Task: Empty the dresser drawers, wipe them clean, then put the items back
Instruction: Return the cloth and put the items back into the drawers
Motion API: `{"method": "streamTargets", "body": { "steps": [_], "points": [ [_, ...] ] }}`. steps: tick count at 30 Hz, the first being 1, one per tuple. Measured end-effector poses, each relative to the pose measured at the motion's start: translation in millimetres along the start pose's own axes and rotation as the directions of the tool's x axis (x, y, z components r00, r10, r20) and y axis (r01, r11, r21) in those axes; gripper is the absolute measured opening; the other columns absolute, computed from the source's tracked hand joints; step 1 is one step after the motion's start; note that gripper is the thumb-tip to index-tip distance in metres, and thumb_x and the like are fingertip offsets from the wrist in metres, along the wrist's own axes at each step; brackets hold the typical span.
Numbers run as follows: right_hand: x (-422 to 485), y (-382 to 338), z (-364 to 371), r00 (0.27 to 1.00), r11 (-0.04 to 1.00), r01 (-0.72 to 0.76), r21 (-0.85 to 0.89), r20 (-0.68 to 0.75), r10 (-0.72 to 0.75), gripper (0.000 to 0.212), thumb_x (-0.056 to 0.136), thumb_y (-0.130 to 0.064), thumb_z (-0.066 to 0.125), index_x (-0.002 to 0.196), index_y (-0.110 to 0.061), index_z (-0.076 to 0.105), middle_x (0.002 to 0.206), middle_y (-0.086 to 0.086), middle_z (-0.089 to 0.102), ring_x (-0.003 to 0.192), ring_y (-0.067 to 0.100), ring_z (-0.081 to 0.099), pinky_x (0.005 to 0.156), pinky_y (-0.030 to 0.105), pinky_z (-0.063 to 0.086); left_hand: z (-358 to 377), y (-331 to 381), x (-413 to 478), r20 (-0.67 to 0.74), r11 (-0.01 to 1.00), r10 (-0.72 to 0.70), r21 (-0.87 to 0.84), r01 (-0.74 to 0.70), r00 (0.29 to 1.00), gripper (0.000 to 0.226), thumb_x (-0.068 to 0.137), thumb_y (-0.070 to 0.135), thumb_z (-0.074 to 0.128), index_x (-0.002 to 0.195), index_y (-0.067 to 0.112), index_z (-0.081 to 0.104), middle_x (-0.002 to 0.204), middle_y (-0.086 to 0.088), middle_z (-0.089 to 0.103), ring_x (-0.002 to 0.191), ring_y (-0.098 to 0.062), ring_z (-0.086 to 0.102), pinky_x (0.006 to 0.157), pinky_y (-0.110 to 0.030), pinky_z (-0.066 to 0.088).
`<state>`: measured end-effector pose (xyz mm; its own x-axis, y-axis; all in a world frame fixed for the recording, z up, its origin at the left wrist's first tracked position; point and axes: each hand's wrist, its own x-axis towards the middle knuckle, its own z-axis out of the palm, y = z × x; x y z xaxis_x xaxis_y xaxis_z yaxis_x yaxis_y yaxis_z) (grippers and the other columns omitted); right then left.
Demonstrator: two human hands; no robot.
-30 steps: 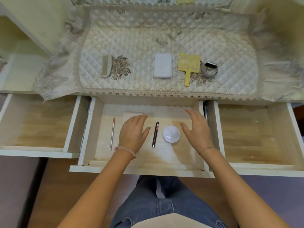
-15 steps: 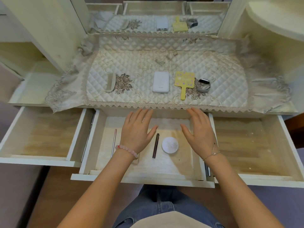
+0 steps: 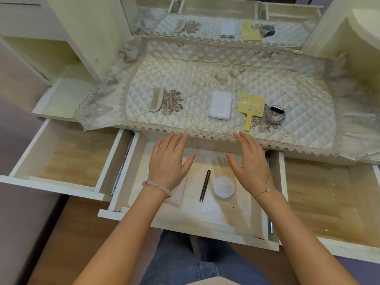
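Observation:
The middle drawer stands pulled out and holds a dark pen, a round white pad and a folded white cloth partly under my left wrist. My left hand hovers over the drawer's back left, fingers spread, holding nothing. My right hand hovers over the back right, also spread and empty. On the quilted dresser cover lie a comb, a white power bank, a yellow hand mirror and a small grey case.
The left drawer and the right drawer are both pulled out, showing bare wood bottoms. A mirror at the back reflects the dresser top. Cream side cabinets flank the top. My knees in jeans are below the middle drawer.
Both hands have moved from over the drawer's items toward its back edge, near the lace trim. The camera has tilted up, showing more of the dresser top and mirror.

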<state>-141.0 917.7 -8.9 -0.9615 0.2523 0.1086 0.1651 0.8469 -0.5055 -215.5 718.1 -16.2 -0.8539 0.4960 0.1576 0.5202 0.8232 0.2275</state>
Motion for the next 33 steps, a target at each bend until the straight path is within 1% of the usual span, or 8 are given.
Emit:
{"method": "streamTargets", "body": {
  "steps": [7, 13, 19, 22, 25, 27, 30, 33],
  "points": [
    [22, -24, 21, 0.995, 0.996, -0.084, -0.001, -0.047, 0.084, 0.051, 0.09, -0.02, 0.058, 0.135, -0.004, 0.043, 0.142, 0.014, 0.042, 0.136, 0.03, 0.033, 0.115, 0.039, 0.022, -2, -38, 25, 0.035, 0.995, 0.087, -0.046, -0.085, 0.996, 0.051, 0.091, 0.04, 0.052, 0.13, 0.007, 0.05, 0.132, -0.01, 0.054, 0.128, -0.028, 0.044, 0.107, -0.045, 0.032],
    [30, -29, 27, 0.98, 0.984, -0.179, -0.004, -0.088, 0.178, 0.05, 0.089, -0.017, 0.059, 0.134, -0.001, 0.043, 0.14, 0.017, 0.043, 0.135, 0.031, 0.034, 0.114, 0.039, 0.023, 4, -48, 56, 0.087, 0.982, 0.175, -0.085, -0.168, 0.981, 0.053, 0.092, 0.043, 0.048, 0.134, 0.011, 0.046, 0.137, -0.005, 0.05, 0.132, -0.022, 0.039, 0.11, -0.04, 0.026],
    [42, -7, 21, 0.953, 0.961, -0.278, -0.009, -0.125, 0.274, 0.051, 0.092, -0.021, 0.056, 0.137, -0.004, 0.04, 0.143, 0.014, 0.04, 0.136, 0.028, 0.032, 0.114, 0.034, 0.021, 21, -31, 97, 0.136, 0.946, 0.253, -0.242, -0.216, 0.958, 0.05, 0.092, 0.039, 0.05, 0.133, 0.01, 0.046, 0.134, -0.006, 0.051, 0.125, -0.022, 0.045, 0.103, -0.035, 0.032],
    [52, 11, 19, 0.935, 0.945, -0.324, 0.038, -0.139, 0.326, 0.051, 0.092, -0.021, 0.056, 0.137, -0.004, 0.04, 0.143, 0.013, 0.04, 0.136, 0.028, 0.032, 0.113, 0.034, 0.022, 41, -13, 124, 0.209, 0.919, 0.199, -0.38, -0.108, 0.958, 0.05, 0.092, 0.035, 0.052, 0.133, 0.008, 0.044, 0.134, -0.009, 0.05, 0.124, -0.023, 0.045, 0.1, -0.033, 0.033],
    [62, 35, 15, 0.93, 0.939, -0.338, 0.063, -0.132, 0.344, 0.049, 0.091, -0.021, 0.056, 0.136, -0.005, 0.042, 0.141, 0.012, 0.043, 0.133, 0.027, 0.036, 0.111, 0.032, 0.024, 61, 7, 152, 0.291, 0.836, 0.013, -0.527, 0.149, 0.957, 0.049, 0.091, 0.028, 0.056, 0.132, 0.005, 0.043, 0.132, -0.012, 0.049, 0.121, -0.024, 0.046, 0.095, -0.029, 0.035],
    [69, 54, 12, 0.913, 0.922, -0.37, 0.114, -0.139, 0.384, 0.049, 0.091, -0.019, 0.056, 0.135, -0.006, 0.042, 0.138, 0.012, 0.045, 0.13, 0.026, 0.039, 0.107, 0.029, 0.026, 75, 18, 170, 0.338, 0.768, -0.12, -0.564, 0.303, 0.933, 0.051, 0.089, 0.025, 0.06, 0.131, 0.004, 0.042, 0.13, -0.015, 0.048, 0.118, -0.026, 0.048, 0.093, -0.032, 0.04],
    [79, 83, 10, 0.839, 0.836, -0.488, 0.25, -0.131, 0.529, 0.048, 0.09, -0.022, 0.056, 0.135, -0.009, 0.044, 0.136, 0.011, 0.047, 0.126, 0.023, 0.043, 0.104, 0.033, 0.034, 93, 27, 192, 0.403, 0.684, -0.258, -0.565, 0.461, 0.878, 0.059, 0.084, 0.023, 0.066, 0.132, 0.001, 0.039, 0.131, -0.018, 0.045, 0.118, -0.028, 0.048, 0.097, -0.037, 0.041],
    [90, 109, 6, 0.704, 0.658, -0.61, 0.442, -0.079, 0.706, 0.045, 0.089, -0.027, 0.059, 0.13, -0.014, 0.049, 0.129, 0.006, 0.053, 0.116, 0.018, 0.051, 0.097, 0.035, 0.042, 105, 33, 207, 0.415, 0.67, -0.319, -0.537, 0.512, 0.852, 0.062, 0.08, 0.026, 0.07, 0.129, 0.0, 0.041, 0.127, -0.018, 0.048, 0.116, -0.031, 0.049, 0.098, -0.042, 0.041]
  ]
}}
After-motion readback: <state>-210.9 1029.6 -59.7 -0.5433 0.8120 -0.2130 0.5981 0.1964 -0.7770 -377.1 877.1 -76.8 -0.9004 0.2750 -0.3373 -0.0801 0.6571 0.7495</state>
